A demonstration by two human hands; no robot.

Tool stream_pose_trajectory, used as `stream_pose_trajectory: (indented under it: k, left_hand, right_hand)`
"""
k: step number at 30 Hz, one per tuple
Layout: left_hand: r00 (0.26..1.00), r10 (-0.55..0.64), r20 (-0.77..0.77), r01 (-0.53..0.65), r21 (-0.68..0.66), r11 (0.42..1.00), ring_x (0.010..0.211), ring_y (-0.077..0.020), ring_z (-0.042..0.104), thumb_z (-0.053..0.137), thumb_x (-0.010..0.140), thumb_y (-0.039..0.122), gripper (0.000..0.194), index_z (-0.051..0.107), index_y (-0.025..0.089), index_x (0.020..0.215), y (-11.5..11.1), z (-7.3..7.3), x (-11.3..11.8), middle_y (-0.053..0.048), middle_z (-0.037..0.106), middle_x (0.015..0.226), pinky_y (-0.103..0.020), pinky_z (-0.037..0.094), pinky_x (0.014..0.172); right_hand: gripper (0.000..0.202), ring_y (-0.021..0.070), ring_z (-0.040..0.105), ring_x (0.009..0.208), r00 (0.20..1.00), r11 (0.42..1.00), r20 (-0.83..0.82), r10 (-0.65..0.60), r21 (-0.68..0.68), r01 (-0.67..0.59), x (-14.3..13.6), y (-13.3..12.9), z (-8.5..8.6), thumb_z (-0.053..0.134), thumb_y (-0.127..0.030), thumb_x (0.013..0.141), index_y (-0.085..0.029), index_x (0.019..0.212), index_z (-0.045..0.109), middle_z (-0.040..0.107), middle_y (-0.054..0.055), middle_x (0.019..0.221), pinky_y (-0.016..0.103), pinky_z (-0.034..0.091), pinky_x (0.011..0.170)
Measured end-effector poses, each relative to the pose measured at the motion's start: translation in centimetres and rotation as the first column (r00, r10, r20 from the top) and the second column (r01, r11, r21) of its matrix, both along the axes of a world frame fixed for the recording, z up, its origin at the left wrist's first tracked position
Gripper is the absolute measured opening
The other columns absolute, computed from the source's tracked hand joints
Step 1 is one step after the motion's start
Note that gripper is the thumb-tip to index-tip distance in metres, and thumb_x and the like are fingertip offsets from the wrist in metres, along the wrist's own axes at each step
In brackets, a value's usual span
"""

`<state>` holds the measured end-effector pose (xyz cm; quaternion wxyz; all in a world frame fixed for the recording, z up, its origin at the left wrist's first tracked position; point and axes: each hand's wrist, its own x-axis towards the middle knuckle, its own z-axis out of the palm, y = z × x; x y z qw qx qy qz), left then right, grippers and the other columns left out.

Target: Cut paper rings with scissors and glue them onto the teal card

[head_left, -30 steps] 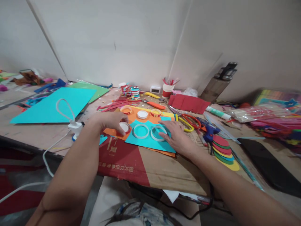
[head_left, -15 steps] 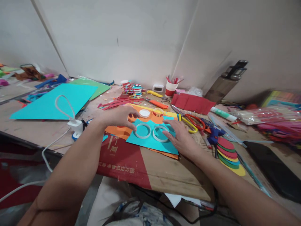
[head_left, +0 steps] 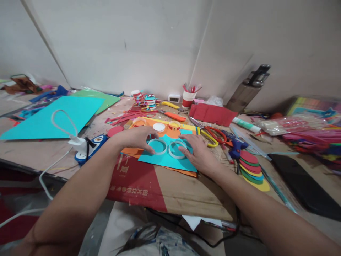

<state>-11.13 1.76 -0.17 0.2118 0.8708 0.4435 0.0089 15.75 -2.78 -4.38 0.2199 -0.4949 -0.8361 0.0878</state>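
Two white rings, a left ring [head_left: 157, 153] and a right ring [head_left: 178, 156], lie side by side on a turquoise sheet [head_left: 162, 162]. My left hand [head_left: 138, 138] is at the left ring's outer edge, its thumb and fingers apart. My right hand [head_left: 199, 152] is at the right ring, fingers spread and the thumb reaching over its rim. Whether either hand presses on a ring, I cannot tell. Beneath the turquoise sheet are orange sheets [head_left: 130, 153]. Behind the rings sit a white disc [head_left: 159, 127] and a red-and-yellow ring [head_left: 174, 125].
Red-handled scissors [head_left: 217, 135], an orange cutter [head_left: 174, 116] and a blue glue gun [head_left: 237, 147] lie behind and right. Stacked coloured discs [head_left: 252, 169] and a black phone [head_left: 303, 185] are farther right. At left are a power strip [head_left: 93, 147] and a large turquoise sheet [head_left: 55, 117].
My left hand has come closer to the left ring, and my right thumb stays over the right ring. The whole view has shifted slightly, showing more of the power strip.
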Motion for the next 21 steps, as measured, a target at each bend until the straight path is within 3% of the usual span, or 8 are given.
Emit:
stream_pose_trajectory:
  k: [10,15,21]
  left_hand:
    - [0.999,0.021,-0.041,-0.019,0.037,0.999,0.101,-0.0215,0.059,0.07,0.066,0.057,0.066,0.062,0.021,0.12,-0.2,0.4,0.3,-0.006,0.063,0.12,-0.028,0.045,0.081]
    - [0.995,0.092,0.047,-0.093,0.022,0.995,0.104,-0.022,0.06,0.069,0.068,0.059,0.07,0.059,0.02,0.125,0.1,0.8,-0.7,-0.008,0.063,0.122,-0.029,0.047,0.084]
    - [0.943,0.259,0.208,-0.289,0.129,0.949,0.093,-0.0187,0.063,0.062,0.078,0.052,0.042,0.069,0.02,0.105,0.4,1.3,-1.9,-0.005,0.071,0.106,-0.028,0.049,0.081]
  right_hand:
    - [0.041,0.0321,0.045,0.125,1.0,0.999,0.002,-0.002,-0.038,0.003,-0.1,0.0,0.1,0.05,-0.04,0.092,-0.021,0.129,0.054,0.056,0.012,0.134,0.053,0.035,0.103]
    - [0.041,0.0312,0.048,0.121,1.0,1.0,-0.002,0.014,-0.007,-0.014,0.0,0.0,0.1,0.05,-0.04,0.092,-0.02,0.127,0.056,0.059,0.012,0.13,0.052,0.037,0.101]
    - [0.042,0.032,0.048,0.122,1.0,1.0,0.02,-0.01,-0.001,0.01,0.0,0.0,-0.2,0.047,-0.043,0.093,-0.022,0.129,0.055,0.057,0.013,0.132,0.053,0.039,0.099]
